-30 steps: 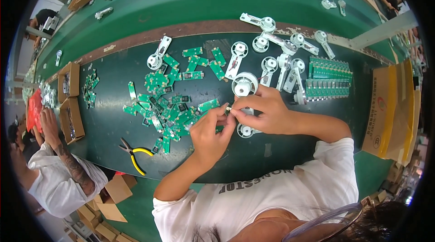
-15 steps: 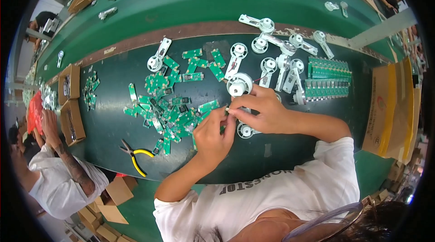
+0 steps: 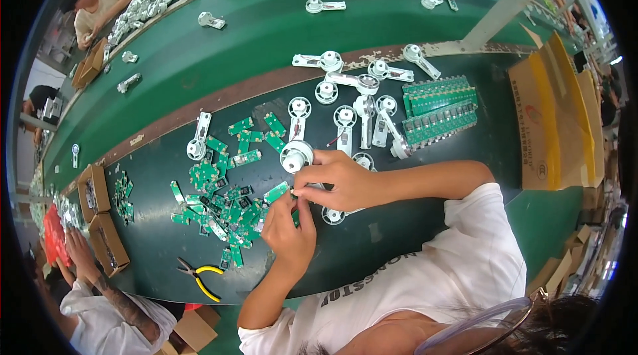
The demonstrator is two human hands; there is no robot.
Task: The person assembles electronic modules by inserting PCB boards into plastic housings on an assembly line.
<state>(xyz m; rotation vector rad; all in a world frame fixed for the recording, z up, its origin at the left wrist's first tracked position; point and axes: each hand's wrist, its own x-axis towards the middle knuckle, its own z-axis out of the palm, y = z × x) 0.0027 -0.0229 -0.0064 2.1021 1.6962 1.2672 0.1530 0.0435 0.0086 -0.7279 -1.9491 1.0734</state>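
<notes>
My left hand (image 3: 287, 230) is closed in a pinch, and a sliver of a green circuit board (image 3: 295, 218) shows between its fingers. My right hand (image 3: 340, 181) is closed around the handle side of a white round-headed fan-like unit (image 3: 296, 157), whose round head sticks out past the fingers. Thumbs and fingertips of both hands meet just below that head, over a tiny part that they mostly hide. Left of my hands lies a loose pile of green circuit boards (image 3: 229, 205). Several similar white units (image 3: 364, 116) lie beyond and right of my right hand.
Yellow-handled pliers (image 3: 203, 278) lie near the table's front edge. Stacked board panels (image 3: 438, 110) sit right, before a cardboard box (image 3: 555, 122). Small boxes (image 3: 108, 242) stand left, near a co-worker's hand (image 3: 81, 252). A green conveyor belt (image 3: 266, 26) carrying white units runs behind.
The whole view has swung, so the table appears lower and farther left. My hands stay together at the white unit, with only slight finger movement.
</notes>
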